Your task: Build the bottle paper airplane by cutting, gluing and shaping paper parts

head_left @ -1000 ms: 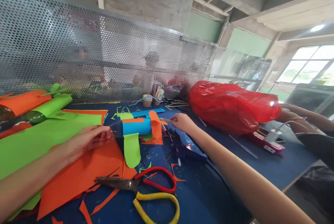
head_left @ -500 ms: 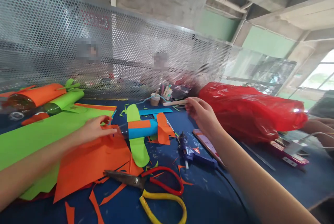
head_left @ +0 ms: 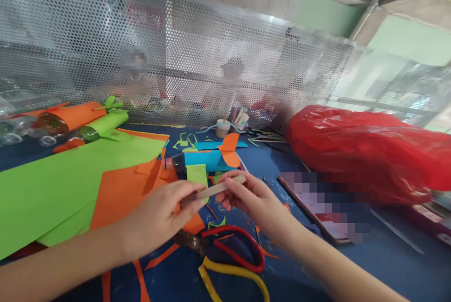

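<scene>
My left hand (head_left: 160, 215) and my right hand (head_left: 255, 201) both pinch a pale, flat stick (head_left: 216, 189), one near each end. Just beyond them lies a bottle wrapped in blue paper (head_left: 202, 158), with a green paper strip (head_left: 196, 174) on its near side and orange fins (head_left: 230, 149) at its right end. Scissors with one red and one yellow handle (head_left: 234, 281) rest below the hands, their blades partly hidden by my left hand. Most of the blue glue gun is hidden behind my right hand and arm.
Green sheets (head_left: 70, 184) and an orange sheet (head_left: 120, 189) cover the left side. Paper-wrapped bottles (head_left: 82, 119) lie behind them. On the right are a phone (head_left: 313, 208) and a red plastic bag (head_left: 359, 151). Cups (head_left: 222, 128) stand before a perforated metal screen (head_left: 211, 48); people sit beyond.
My right hand has brought the stick down and leftward, and my left hand has left the bottle and now grips the stick too. The bottle has rolled, its orange fins pointing differently.
</scene>
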`<state>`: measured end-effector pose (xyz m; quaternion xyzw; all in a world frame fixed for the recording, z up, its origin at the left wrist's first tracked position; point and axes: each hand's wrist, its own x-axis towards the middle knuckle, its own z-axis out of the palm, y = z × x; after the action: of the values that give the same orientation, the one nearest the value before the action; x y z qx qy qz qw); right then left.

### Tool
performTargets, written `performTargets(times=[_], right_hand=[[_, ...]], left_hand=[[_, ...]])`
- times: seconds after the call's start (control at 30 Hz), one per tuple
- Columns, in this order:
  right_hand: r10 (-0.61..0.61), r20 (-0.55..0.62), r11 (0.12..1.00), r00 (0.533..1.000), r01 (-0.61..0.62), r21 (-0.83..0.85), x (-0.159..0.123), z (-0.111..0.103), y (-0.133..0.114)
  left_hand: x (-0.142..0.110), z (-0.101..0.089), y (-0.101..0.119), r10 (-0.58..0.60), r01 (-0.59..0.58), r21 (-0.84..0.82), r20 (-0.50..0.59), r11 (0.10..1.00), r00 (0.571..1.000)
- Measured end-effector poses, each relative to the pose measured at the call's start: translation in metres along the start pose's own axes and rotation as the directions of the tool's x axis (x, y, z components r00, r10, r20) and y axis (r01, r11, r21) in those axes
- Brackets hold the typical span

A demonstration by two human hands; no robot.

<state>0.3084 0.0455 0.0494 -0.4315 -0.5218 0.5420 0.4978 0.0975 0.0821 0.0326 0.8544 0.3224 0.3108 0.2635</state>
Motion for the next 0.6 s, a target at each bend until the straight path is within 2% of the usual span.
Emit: performTargets(times=[0.17,0.33,0.5,0.6], right_hand=[[0.084,0.083,0.994,0.993,-0.077,-0.083,-0.009,0.011,0.002],[0.129,0.177,0.988,0.976,-0.112,-0.104,-0.016,0.019,0.007],[0.066,0.195,0.997,0.979,-0.058,-0.046,-0.022,0.023,0.012],[0.058,0.190,0.998,0.980,-0.051,-0.039,-0.025,0.024,0.014]], left_hand=[[-0.015,0.014,0.009,0.024,-0.018,-0.069,0.093,0.997,0.995],[-0.024,0.018,0.013,-0.014,0.039,-0.097,0.242,0.995,0.970],[-0.030,0.023,0.019,-0.019,0.052,-0.162,0.202,0.985,0.979],[-0.029,0.023,0.022,-0.044,0.092,-0.218,0.218,0.972,0.975]])
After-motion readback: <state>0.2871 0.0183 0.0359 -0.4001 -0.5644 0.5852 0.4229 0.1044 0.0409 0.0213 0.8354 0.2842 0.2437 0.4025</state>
